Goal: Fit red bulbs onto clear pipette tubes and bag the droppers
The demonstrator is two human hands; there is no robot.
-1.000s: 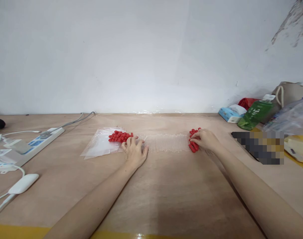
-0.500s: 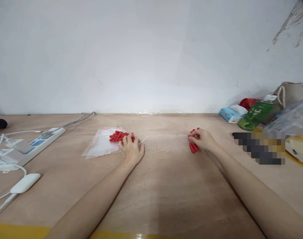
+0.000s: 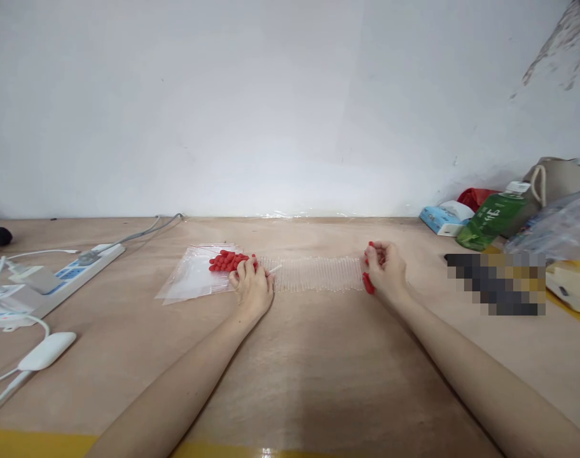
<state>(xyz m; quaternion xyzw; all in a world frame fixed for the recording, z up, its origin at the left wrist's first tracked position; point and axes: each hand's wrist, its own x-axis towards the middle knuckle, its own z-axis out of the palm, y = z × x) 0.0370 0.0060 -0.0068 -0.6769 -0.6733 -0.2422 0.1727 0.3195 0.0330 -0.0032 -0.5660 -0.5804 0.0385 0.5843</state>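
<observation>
Rests the left hand (image 3: 252, 287), fingers bent, at the right end of a pile of red pieces (image 3: 227, 261), with a thin whitish stick (image 3: 275, 269) just beside the fingers; cannot tell whether grasping the stick or only touching it; curls the fingers of the right hand (image 3: 386, 266) inward beside more red pieces (image 3: 369, 284), with a red tip (image 3: 371, 244) close to the fingertips; cannot tell whether gripping any of them; has, between the two hands, a row of thin clear rods (image 3: 318, 273) laid side by side on the wooden table (image 3: 271, 381); shows the pile lying partly over clear plastic bags (image 3: 189, 277), well apart from the white power strip (image 3: 69, 276) and white adapter (image 3: 51, 351) farther left; shows, at far right, a blue tissue box (image 3: 440, 220) near a tilted green bottle (image 3: 493, 219); includes, in front of the bottle, a dark object (image 3: 500, 286) pixelated beyond recognition.
</observation>
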